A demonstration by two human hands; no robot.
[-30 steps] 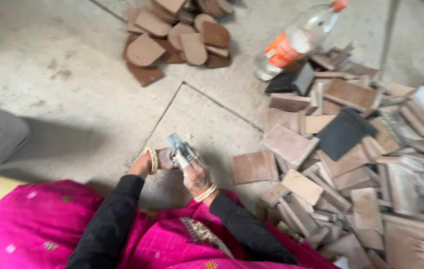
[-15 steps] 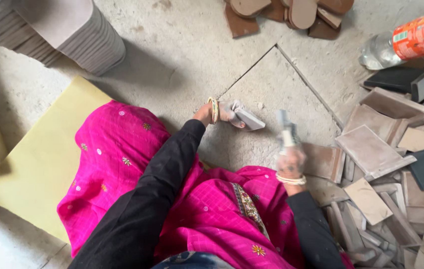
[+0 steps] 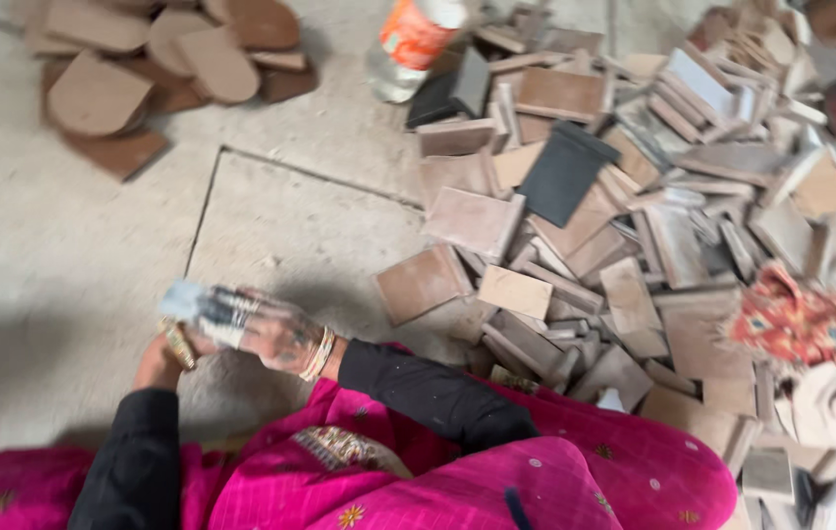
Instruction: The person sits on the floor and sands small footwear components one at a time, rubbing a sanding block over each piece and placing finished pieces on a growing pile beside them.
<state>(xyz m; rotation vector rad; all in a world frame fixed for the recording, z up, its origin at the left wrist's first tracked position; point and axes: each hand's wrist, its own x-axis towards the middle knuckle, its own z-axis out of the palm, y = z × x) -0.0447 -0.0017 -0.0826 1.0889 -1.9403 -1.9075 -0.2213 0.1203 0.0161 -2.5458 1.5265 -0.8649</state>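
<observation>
Grip: the right hand, motion-blurred, is closed around a pale, flat rectangular piece, probably a small tile or block, whose free end points toward the left edge of the concrete floor. The left hand lies just beside it, at or under that piece; blur hides whether its fingers are shut on anything, so its hold cannot be told. Both wrists carry bangles, and both hands hover low over the floor just in front of the person's pink garment.

State of the work, judged from the layout: a small pile of rounded brown pieces sits at the far left corner of the floor, well apart from a much larger jumble of rectangular tile pieces spread along the right side. If pieces pass from one to the other, most appear unhandled. A plastic bottle with an orange label lies at the far edge, touching the jumble.
</observation>
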